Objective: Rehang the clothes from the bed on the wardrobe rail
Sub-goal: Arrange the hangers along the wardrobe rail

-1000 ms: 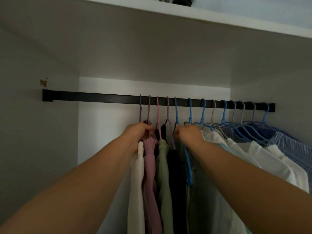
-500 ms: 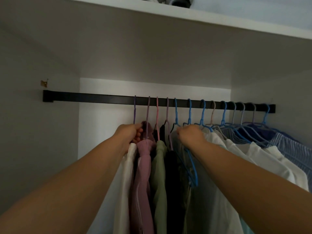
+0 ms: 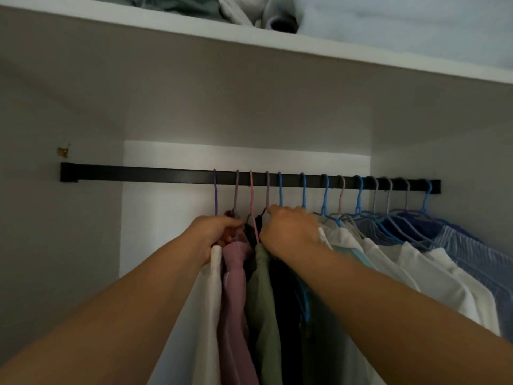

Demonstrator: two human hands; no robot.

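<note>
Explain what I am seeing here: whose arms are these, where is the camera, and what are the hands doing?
There is no machine, only a person wearing a camera on the head that looks forward at their own arms inside a wardrobe. A black rail carries a row of hangers with clothes. The left hand curls round the hanger neck above the white garment, beside the pink garment. The right hand grips among the hangers further right, above the dark clothes; exactly which one it holds is hidden. Folded laundry lies on the shelf above.

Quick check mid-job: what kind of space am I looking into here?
Most likely the inside of a bedroom wardrobe: a black rail carries hangers with shirts, under a white shelf holding folded fabric.
</note>
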